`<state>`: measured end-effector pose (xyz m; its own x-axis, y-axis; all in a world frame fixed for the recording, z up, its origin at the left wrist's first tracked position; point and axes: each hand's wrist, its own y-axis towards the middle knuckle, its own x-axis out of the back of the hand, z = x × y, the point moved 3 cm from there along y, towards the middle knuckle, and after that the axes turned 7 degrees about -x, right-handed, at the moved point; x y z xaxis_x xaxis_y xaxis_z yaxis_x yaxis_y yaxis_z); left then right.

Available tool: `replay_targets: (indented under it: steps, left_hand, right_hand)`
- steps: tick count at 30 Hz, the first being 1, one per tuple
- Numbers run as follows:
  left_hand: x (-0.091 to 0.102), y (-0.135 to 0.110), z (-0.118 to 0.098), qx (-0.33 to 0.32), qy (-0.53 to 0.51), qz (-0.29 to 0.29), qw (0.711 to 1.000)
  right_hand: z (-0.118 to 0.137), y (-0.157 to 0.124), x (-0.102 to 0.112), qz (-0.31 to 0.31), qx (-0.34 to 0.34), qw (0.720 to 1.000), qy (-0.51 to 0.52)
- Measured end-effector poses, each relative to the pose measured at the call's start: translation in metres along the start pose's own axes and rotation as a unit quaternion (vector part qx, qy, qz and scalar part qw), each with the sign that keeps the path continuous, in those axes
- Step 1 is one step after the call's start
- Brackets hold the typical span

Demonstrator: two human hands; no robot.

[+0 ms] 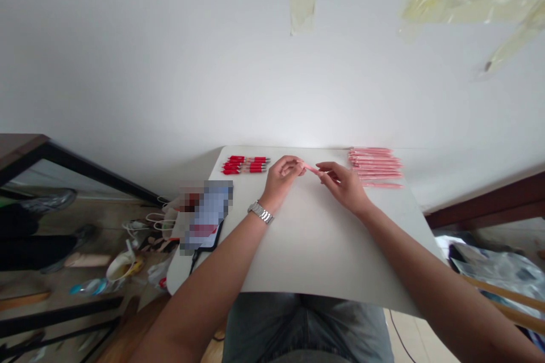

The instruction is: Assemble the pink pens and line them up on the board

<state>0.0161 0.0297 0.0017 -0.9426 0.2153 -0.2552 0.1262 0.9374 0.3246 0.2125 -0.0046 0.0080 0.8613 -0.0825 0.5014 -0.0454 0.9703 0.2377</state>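
Above the middle of the white table, a slim pink pen is held level between my two hands. My left hand, with a metal watch on its wrist, pinches the pen's left end. The other end is gripped by the thumb and fingers of my right hand. Left of my left hand lies a group of red pens with silver tips. To the right of my right hand lies a row of pink pens that look wrapped in clear sleeves, with one slightly apart at the near side.
A phone, its screen blurred out, sits at the table's left edge with a cable. Behind the table rises a white wall with tape strips. Plastic bags lie at lower right; a bowl and a bottle are on the floor at left.
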Motion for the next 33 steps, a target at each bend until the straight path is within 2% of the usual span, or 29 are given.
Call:
replay_targets:
  steps: [4,9,13,17,20,33]
  left_hand:
    - [-0.002,-0.002,-0.002,-0.003,0.019,0.016,1.000]
    - [-0.004,-0.003,-0.004,0.012,0.025,0.038,0.999]
    - [-0.010,-0.005,-0.005,0.027,-0.015,0.064,0.997]
    - [-0.012,-0.006,-0.006,0.024,-0.022,0.060,0.998]
    - [-0.012,-0.006,-0.006,0.019,-0.022,0.048,0.998]
    - [-0.008,-0.005,-0.005,0.033,0.016,0.022,0.999]
  right_hand:
    - [0.003,-0.001,-0.006,0.041,-0.002,0.999,-0.018]
    - [0.006,-0.002,-0.010,0.082,-0.034,0.996,0.025]
    - [0.009,-0.004,-0.011,0.111,-0.058,0.990,0.065]
    - [0.012,-0.004,-0.011,0.130,-0.085,0.982,0.108]
    - [0.012,-0.004,-0.011,0.143,-0.082,0.982,0.094]
    - [0.014,-0.002,-0.006,0.090,0.003,0.996,-0.015]
